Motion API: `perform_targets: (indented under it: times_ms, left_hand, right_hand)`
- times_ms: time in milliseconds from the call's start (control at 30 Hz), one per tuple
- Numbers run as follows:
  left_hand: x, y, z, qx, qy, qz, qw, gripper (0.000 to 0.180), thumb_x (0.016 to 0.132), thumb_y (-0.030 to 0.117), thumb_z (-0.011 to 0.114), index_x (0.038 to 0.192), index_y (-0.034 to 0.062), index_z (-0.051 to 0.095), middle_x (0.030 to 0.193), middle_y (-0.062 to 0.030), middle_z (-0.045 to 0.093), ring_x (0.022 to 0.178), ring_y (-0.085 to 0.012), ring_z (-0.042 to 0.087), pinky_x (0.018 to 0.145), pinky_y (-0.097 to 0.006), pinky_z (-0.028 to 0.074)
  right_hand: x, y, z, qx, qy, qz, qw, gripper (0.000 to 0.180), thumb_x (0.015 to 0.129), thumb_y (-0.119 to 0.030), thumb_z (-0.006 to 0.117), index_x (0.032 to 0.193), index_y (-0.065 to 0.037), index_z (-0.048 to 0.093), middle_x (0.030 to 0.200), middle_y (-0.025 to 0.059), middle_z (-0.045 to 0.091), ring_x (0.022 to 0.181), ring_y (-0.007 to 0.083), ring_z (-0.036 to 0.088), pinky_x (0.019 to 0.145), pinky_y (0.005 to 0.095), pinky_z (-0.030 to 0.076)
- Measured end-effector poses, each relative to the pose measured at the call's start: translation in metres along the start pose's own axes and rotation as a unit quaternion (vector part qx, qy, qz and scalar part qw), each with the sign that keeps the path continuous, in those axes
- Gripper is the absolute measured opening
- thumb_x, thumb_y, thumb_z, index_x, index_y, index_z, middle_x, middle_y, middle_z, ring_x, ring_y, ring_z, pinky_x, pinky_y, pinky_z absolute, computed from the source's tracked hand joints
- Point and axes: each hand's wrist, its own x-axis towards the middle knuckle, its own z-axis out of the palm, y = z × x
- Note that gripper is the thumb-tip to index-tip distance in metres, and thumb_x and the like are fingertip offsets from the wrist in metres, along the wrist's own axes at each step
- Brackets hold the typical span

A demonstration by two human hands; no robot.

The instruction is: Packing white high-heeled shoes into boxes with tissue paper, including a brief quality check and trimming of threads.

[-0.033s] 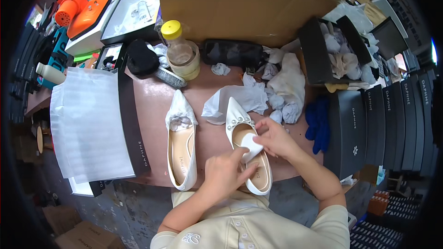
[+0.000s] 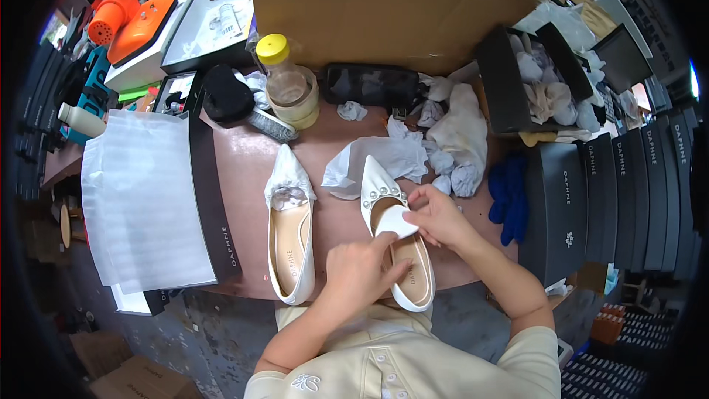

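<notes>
White pointed shoe (image 2: 399,251) flat on table edge, white pad (image 2: 396,222) at its opening.

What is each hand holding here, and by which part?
Both the left hand and right hand pinch the edges of a small white pad over the right-side white pointed shoe.

The left hand (image 2: 362,273) covers the right shoe's (image 2: 399,251) middle; its heel is perhaps hidden too.

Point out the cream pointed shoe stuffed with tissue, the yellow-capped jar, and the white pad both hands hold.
Cream pointed leather shoe stuffed with tissue (image 2: 289,247): head view, insole.
Yellow-capped clear jar (image 2: 272,49): head view, cap.
White pad (image 2: 396,222): head view, middle.
</notes>
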Motion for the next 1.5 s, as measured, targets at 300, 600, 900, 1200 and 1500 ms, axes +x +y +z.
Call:
perform_targets:
  times_ms: [300, 600, 900, 1200, 1500]
  left_hand:
    - [0.041, 0.001, 0.037, 0.247, -0.028, -0.006, 0.969, 0.006, 0.065, 0.007, 0.064, 0.071, 0.0074, 0.066, 0.062, -0.0108, 0.064, 0.059, -0.0255, 0.066, 0.053, -0.034, 0.052]
    - [0.015, -0.016, 0.054, -0.138, 0.299, -0.052, 0.943, 0.024, 0.079, 0.006, 0.066, 0.100, 0.0001, 0.054, 0.101, -0.0132, 0.055, 0.078, -0.0138, 0.055, 0.064, -0.026, 0.044]
    - [0.043, -0.056, 0.059, 0.112, 0.312, -0.006, 0.944, 0.075, 0.073, -0.008, 0.061, 0.140, 0.0036, 0.031, 0.146, -0.0276, 0.016, 0.133, -0.0448, 0.024, 0.105, -0.047, 0.029]
    - [0.074, -0.079, 0.062, 0.024, 0.415, 0.012, 0.910, 0.079, 0.064, -0.017, 0.047, 0.140, 0.0004, 0.031, 0.132, -0.0248, 0.035, 0.116, -0.0421, 0.044, 0.091, -0.041, 0.042]
    - [0.063, -0.074, 0.068, -0.155, 0.398, -0.082, 0.901, 0.061, 0.085, -0.009, 0.043, 0.142, 0.0002, 0.026, 0.131, -0.0149, 0.044, 0.109, -0.0210, 0.048, 0.085, -0.028, 0.039]
  right_hand:
    - [-0.031, -0.001, -0.016, -0.378, 0.133, -0.318, 0.859, 0.027, 0.082, -0.028, 0.066, 0.090, -0.006, 0.054, 0.049, 0.0059, 0.051, 0.044, 0.0239, 0.053, 0.046, 0.0357, 0.039]
    - [0.036, 0.019, -0.029, -0.343, 0.375, -0.277, 0.816, 0.044, 0.075, -0.039, 0.070, 0.101, -0.006, 0.056, 0.095, 0.0136, 0.061, 0.076, 0.0330, 0.063, 0.064, 0.0416, 0.048]
    - [-0.097, 0.008, -0.007, -0.222, 0.062, -0.384, 0.894, 0.051, 0.067, -0.032, 0.079, 0.105, -0.006, 0.057, 0.111, 0.0123, 0.056, 0.107, 0.0344, 0.055, 0.082, 0.0405, 0.050]
    - [-0.108, 0.035, 0.026, -0.197, 0.143, -0.452, 0.858, 0.034, 0.063, -0.011, 0.080, 0.058, -0.003, 0.047, 0.098, 0.0111, 0.061, 0.109, 0.0349, 0.057, 0.073, 0.0354, 0.053]
    - [-0.085, 0.028, 0.032, -0.269, 0.127, -0.431, 0.852, 0.031, 0.068, -0.020, 0.079, 0.070, -0.003, 0.053, 0.093, 0.0096, 0.059, 0.103, 0.0310, 0.059, 0.078, 0.0374, 0.051]
